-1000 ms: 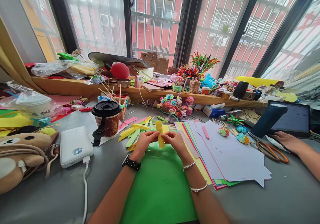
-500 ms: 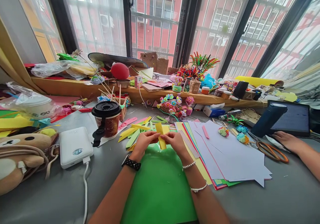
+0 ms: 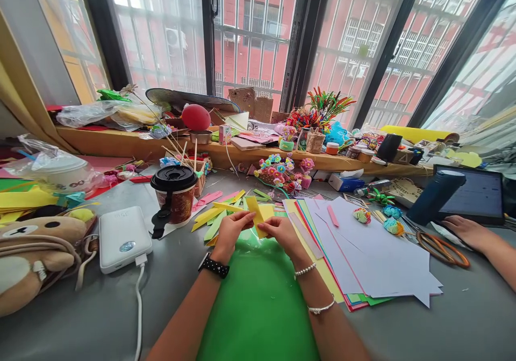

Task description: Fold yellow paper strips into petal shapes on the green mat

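Observation:
A yellow paper strip (image 3: 255, 210) stands upright between my two hands, over the far end of a green mat (image 3: 258, 296). My left hand (image 3: 234, 232) pinches it from the left side, thumb against fingertips. On the strip's lower right edge, my right hand (image 3: 282, 233) has its thumb and fingers closed. Just beyond my left hand lies a loose pile of yellow and green paper strips (image 3: 215, 224). A stack of coloured and white paper sheets (image 3: 374, 259) lies to the right of my right hand.
At left stand a lidded paper cup (image 3: 175, 194) and a white power bank (image 3: 124, 240) with its cable, beside a plush bear (image 3: 40, 253). Paper flowers (image 3: 276, 170) sit behind the strips. Scissors (image 3: 443, 249), a dark bottle (image 3: 435, 197) and another person's hand (image 3: 463, 231) are at right.
The yellow strip has turned slightly between my fingers and now shows a broader face. My hands stay nearly in place, and the whole view has shifted a little.

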The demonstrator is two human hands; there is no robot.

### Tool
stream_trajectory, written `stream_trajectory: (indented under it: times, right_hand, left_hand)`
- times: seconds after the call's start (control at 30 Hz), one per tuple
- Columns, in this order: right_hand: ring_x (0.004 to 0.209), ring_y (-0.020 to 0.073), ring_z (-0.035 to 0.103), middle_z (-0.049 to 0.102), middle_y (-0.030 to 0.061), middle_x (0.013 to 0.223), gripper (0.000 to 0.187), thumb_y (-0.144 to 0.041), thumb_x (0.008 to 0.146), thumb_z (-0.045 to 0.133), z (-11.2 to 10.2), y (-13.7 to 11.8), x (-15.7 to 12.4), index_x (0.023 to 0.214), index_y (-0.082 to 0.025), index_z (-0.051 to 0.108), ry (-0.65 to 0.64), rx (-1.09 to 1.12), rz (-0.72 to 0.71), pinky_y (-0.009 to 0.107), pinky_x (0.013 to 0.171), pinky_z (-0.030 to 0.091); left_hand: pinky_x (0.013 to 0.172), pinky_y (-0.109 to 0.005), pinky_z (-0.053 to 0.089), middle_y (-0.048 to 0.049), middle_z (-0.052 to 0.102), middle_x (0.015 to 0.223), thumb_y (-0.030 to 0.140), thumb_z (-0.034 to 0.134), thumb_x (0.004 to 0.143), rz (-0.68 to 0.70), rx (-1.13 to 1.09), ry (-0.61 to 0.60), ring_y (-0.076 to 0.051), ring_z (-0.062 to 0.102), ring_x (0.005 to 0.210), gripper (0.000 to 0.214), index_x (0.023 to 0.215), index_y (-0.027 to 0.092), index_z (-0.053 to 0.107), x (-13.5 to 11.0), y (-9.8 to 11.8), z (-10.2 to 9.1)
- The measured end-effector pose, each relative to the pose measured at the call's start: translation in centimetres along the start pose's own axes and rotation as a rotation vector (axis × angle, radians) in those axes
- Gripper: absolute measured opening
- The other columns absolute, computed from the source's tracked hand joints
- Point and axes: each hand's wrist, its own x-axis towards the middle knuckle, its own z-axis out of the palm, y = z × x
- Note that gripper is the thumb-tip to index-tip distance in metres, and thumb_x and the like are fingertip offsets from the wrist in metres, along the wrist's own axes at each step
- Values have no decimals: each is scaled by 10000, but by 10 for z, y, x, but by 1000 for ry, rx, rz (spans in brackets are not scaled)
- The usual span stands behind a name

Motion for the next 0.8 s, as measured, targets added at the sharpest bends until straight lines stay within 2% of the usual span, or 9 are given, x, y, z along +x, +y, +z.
stream_trajectory:
  times: [0.07, 0.27, 0.43, 0.6, 0.7, 0.8]
  right_hand:
    - [469, 91, 492, 557, -5, 503, 294, -388, 486, 700, 0, 1, 1, 546, -120, 593, -2, -8, -5, 225, 481, 377]
    - [455, 80, 464, 535, -19, 484, 282, -394, 522, 680, -5, 1, 2, 530, -131, 579, -48, -71, -37, 211, 466, 354]
    - [516, 105, 509, 568, 0, 556, 271, -404, 609, 612, -12, 0, 2, 615, -133, 605, -92, -64, -66, 227, 515, 389]
    - [525, 105, 502, 563, -3, 568, 234, -368, 620, 608, -16, 0, 1, 617, -134, 597, -69, -131, -146, 216, 499, 374]
    - [531, 107, 504, 566, 0, 578, 233, -365, 626, 603, -17, 0, 1, 623, -133, 595, -92, -173, -156, 213, 496, 370]
    - [563, 116, 518, 581, 12, 619, 248, -378, 629, 597, -16, 1, 2, 657, -132, 596, -54, -167, -158, 218, 515, 383]
  left_hand:
    - [646, -243, 465, -7, 623, 622, 288, 723, 480, 12, 10, -7, -104, 553, 577, 278, 677, 107, 646, 0, 0, 0]
    - [668, -257, 459, -24, 637, 669, 327, 713, 483, -51, 61, -129, -133, 575, 632, 284, 655, 112, 640, -2, 2, 0]
    - [629, -235, 449, -9, 620, 613, 329, 704, 503, -37, 117, -117, -109, 553, 580, 259, 626, 112, 636, -4, 2, 1]
    - [646, -232, 451, -4, 626, 635, 311, 707, 505, -37, 82, -158, -108, 560, 600, 239, 633, 120, 640, -5, 5, 2]
    - [653, -239, 455, -3, 633, 644, 306, 712, 497, -30, 47, -125, -107, 564, 595, 250, 652, 122, 645, -4, 4, 2]
    - [644, -244, 458, 1, 624, 598, 305, 714, 493, -20, 57, -118, -104, 557, 566, 241, 629, 117, 645, -3, 3, 2]
